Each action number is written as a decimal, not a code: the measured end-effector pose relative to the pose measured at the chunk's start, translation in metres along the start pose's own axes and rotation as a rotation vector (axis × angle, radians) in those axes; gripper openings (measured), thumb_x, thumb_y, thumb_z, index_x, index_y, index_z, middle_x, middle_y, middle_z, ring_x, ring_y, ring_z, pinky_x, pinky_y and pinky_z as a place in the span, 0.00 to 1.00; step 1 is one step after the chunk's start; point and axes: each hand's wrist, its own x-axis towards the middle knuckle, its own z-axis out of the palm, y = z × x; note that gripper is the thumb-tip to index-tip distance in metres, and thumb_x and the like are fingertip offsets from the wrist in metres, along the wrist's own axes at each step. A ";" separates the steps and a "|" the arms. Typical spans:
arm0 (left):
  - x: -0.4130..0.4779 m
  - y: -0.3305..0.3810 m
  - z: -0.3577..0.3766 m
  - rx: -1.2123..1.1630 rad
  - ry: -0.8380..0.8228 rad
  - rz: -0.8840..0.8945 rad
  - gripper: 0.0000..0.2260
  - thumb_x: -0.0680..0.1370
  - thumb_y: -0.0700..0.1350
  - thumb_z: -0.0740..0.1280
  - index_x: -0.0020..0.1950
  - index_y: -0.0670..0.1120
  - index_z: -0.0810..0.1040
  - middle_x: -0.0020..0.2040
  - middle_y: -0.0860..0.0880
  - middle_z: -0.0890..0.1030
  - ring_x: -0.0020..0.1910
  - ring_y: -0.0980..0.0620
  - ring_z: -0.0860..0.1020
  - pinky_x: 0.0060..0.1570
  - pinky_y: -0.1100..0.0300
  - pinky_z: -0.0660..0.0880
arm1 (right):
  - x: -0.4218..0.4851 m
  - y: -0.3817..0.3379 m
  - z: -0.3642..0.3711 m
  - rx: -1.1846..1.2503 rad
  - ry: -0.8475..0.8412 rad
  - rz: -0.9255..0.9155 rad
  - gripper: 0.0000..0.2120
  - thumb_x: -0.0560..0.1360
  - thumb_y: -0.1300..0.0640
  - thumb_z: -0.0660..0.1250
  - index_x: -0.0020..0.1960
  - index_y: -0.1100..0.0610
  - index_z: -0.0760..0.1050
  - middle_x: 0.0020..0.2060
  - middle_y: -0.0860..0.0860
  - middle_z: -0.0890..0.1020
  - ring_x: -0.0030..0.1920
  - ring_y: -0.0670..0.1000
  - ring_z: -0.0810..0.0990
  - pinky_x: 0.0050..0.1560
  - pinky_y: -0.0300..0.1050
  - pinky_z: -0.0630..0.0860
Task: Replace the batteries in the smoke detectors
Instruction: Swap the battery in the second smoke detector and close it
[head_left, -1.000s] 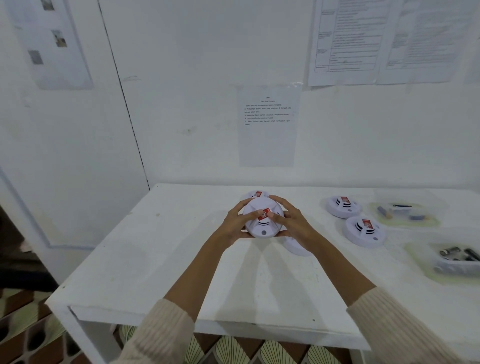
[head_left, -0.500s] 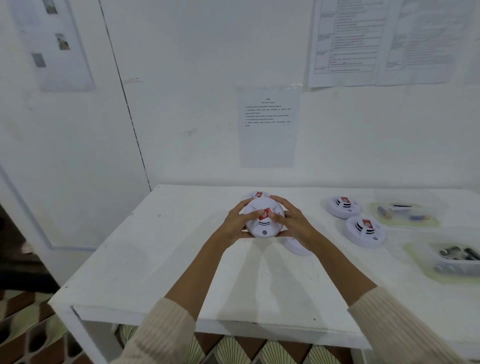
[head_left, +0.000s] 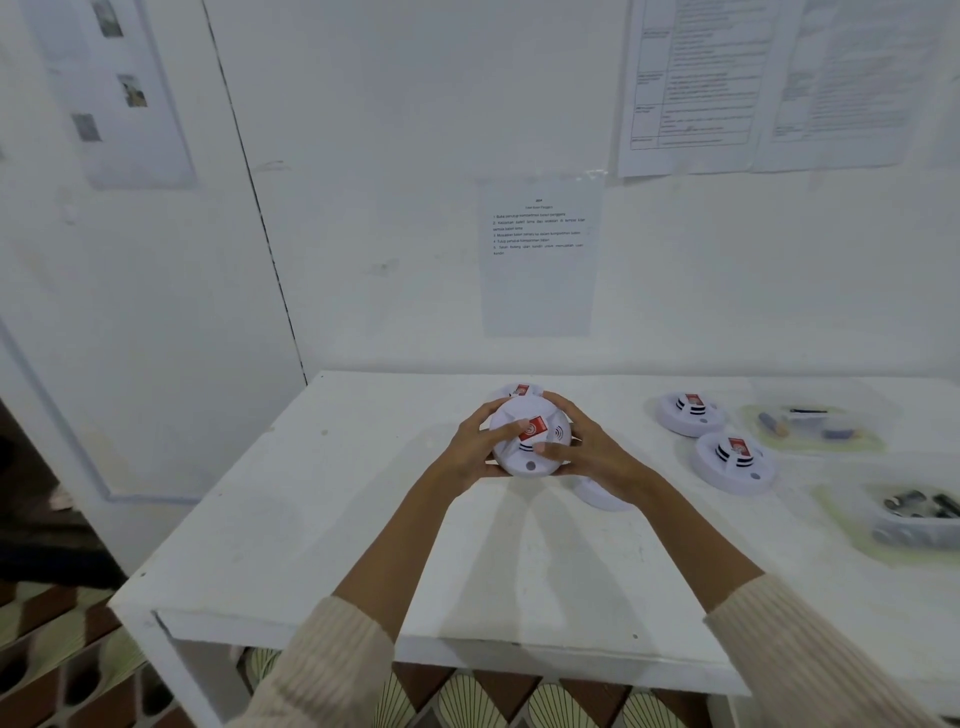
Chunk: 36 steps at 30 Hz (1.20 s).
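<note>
- Gripping a white smoke detector (head_left: 530, 439) just over the middle of the table (head_left: 311, 519), red-labelled face toward the camera.
- Curled round its left edge with the left hand (head_left: 475, 447) and its right edge with the right hand (head_left: 592, 457), both thumbs on the front.
- Partly hiding a second detector (head_left: 519, 389) behind and a white round piece (head_left: 597, 493) below (which part, cannot tell).
- Well apart to the right: far detector (head_left: 688, 415), near detector (head_left: 732, 462), then 2 clear trays, far tray (head_left: 810, 428) and near tray (head_left: 914, 519), with batteries.

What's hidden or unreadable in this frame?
Held detector: underside faces away, head view; left hand and right hand cover its sides.
Rear detector: mostly behind the held one.
White disc: partly under the right wrist.
Battery tray: blurred, cut by right edge.
Wall notice: text too small.
</note>
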 end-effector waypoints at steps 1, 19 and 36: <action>0.000 -0.001 0.000 0.003 -0.003 0.002 0.20 0.77 0.44 0.66 0.69 0.50 0.69 0.65 0.46 0.74 0.60 0.43 0.76 0.49 0.51 0.79 | -0.001 0.000 0.000 -0.014 -0.019 -0.001 0.37 0.68 0.58 0.73 0.72 0.51 0.59 0.68 0.49 0.70 0.66 0.50 0.72 0.53 0.43 0.79; -0.002 0.005 -0.016 0.244 -0.252 0.132 0.36 0.71 0.32 0.72 0.74 0.48 0.61 0.68 0.49 0.72 0.64 0.50 0.74 0.52 0.60 0.77 | -0.002 -0.002 -0.007 -0.235 0.036 -0.022 0.41 0.66 0.67 0.75 0.71 0.51 0.58 0.68 0.45 0.64 0.67 0.45 0.65 0.57 0.34 0.73; 0.015 -0.040 -0.031 0.628 -0.130 -0.006 0.42 0.55 0.46 0.78 0.66 0.44 0.66 0.61 0.49 0.73 0.58 0.54 0.72 0.56 0.64 0.72 | 0.012 0.034 0.013 -0.412 0.005 0.227 0.46 0.64 0.57 0.77 0.74 0.53 0.56 0.71 0.52 0.66 0.70 0.52 0.67 0.69 0.53 0.67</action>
